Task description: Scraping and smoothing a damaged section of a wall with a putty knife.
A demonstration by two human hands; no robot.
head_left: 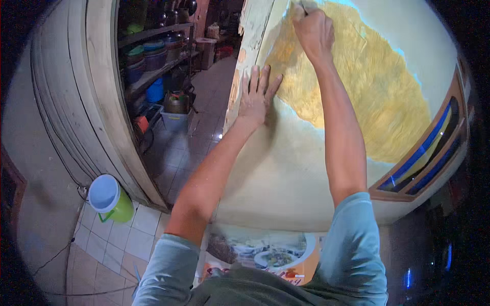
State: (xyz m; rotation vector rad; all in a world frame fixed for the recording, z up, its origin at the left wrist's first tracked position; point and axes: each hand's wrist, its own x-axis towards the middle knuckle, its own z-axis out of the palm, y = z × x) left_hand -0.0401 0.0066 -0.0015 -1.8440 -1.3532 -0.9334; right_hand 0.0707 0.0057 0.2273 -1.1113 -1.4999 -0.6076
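My left hand (pixel 255 99) lies flat against the pale wall (pixel 270 173), fingers spread, beside the wall's chipped left edge (pixel 248 46). Higher up and further right, my right hand (pixel 315 35) is closed and presses toward the upper border of a large bare patch (pixel 377 86). A small greyish thing shows at its fingertips near the top of the picture; its kind I cannot make out. The patch is yellow-brown and streaked, with a ragged, pale bluish rim where the surface coat ends.
To the left, a doorway with a wooden frame (pixel 102 76) opens on shelves (pixel 158 74) of pots and tubs. A green bucket (pixel 122 208) with a pale inside stands on the tiles. A brown-framed window (pixel 429 158) is at right. Below me lies a printed banner (pixel 265 250).
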